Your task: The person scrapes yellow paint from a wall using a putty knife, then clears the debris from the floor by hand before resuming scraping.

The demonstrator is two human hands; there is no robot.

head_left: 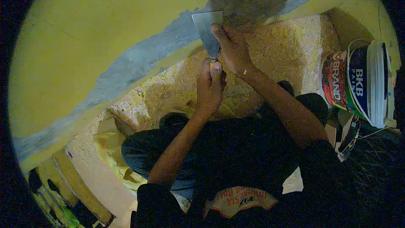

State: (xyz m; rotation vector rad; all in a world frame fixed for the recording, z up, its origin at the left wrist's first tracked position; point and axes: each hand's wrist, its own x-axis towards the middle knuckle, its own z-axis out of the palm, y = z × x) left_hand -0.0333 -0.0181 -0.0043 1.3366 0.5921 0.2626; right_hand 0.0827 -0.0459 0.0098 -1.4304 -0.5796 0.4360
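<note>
A metal scraper (pixel 207 31) with a wide flat blade points up toward the wall. My left hand (pixel 209 86) is closed round its handle, thumb on top near the blade's neck. Beside the blade, my right hand (pixel 234 50) has its thumb against the blade's right edge; its other fingers are hidden behind. Beyond the blade, the yellow wall (pixel 93 21) shows a bare grey band (pixel 122 67) along its lower part.
Yellow paint flakes cover the floor (pixel 168 86) in front of my crossed legs (pixel 160 143). A paint bucket (pixel 358 82) stands at the right. Wooden pieces (pixel 80 181) lie at the lower left, near crumpled yellow sheeting (pixel 126 171).
</note>
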